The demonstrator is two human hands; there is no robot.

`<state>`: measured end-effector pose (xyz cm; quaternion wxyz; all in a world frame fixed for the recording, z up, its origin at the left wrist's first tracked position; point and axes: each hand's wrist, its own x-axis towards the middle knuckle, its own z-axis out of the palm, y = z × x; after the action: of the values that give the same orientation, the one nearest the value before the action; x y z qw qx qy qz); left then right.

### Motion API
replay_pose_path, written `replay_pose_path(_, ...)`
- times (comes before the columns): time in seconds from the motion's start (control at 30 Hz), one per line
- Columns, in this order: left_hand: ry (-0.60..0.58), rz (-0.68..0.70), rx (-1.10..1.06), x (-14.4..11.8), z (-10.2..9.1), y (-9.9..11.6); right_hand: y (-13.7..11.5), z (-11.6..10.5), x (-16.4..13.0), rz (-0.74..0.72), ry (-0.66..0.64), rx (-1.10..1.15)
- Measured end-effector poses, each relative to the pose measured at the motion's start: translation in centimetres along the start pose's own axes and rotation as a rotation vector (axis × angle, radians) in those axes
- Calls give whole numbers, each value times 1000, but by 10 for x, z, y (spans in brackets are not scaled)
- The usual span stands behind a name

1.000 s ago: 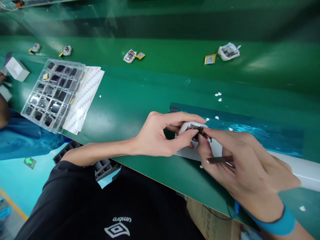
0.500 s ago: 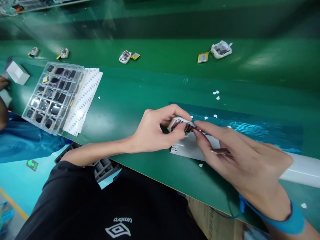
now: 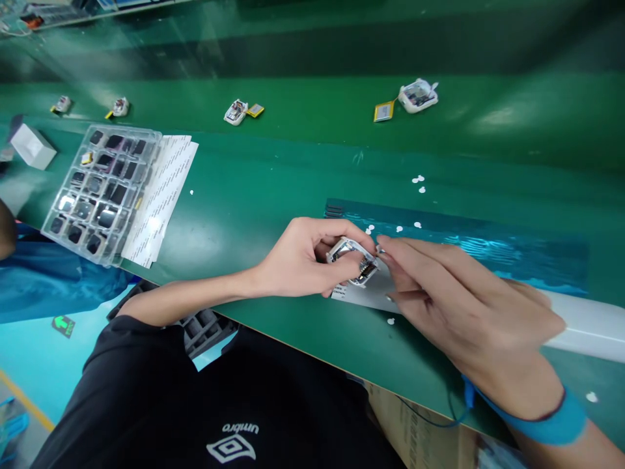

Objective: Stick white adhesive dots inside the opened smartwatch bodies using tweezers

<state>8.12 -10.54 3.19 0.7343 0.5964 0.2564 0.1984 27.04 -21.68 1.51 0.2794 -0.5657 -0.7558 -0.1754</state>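
My left hand (image 3: 305, 260) grips a small white device housing (image 3: 350, 259) with its open side tilted toward me, just above a white sheet (image 3: 371, 296) on the green table (image 3: 254, 195). The fingertips of my right hand (image 3: 459, 303) meet the housing's right edge and pinch something small there, too small to make out. A thin dark tool lies tucked along the right fingers. A blue strap (image 3: 547, 417) circles my right wrist.
A clear tray of small dark screens (image 3: 100, 185) and sticker sheets (image 3: 163, 189) lie at the left. Several white housings with yellow parts (image 3: 417, 96) (image 3: 237, 111) ride the far belt. White dots (image 3: 417, 182) scatter near a blue film (image 3: 488, 244). Another person's blue sleeve (image 3: 49, 280) is at far left.
My left hand has turned the housing so its open side tilts toward me and lowered it slightly. My right fingers stayed at its right edge. The belt items drifted left.
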Motion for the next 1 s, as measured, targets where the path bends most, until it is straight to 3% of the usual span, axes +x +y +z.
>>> replay_pose_path(0.1, 15, -22, -4, 0, 0, 1, 3, 2, -4, -37, -33, -37)
replay_pose_path(0.3, 47, -2, 18, 0, -1, 0, 0, 4, 11, 9, 37, -67)
replay_pose_path(0.47, 66, -9, 1, 0, -1, -4, 2, -1, 10, -71, -12, -36)
replay_pose_path(0.63, 161, 100, 151, -1, 0, -10, 3, -2, 4, -73, 10, -8)
replay_pose_path(0.83, 103, 75, 155, -8, 8, -10, 3, -4, 5, -140, -53, 52)
replay_pose_path(1.0, 176, 178, 181, -13, 15, -14, 1, -11, 5, -207, -51, -10)
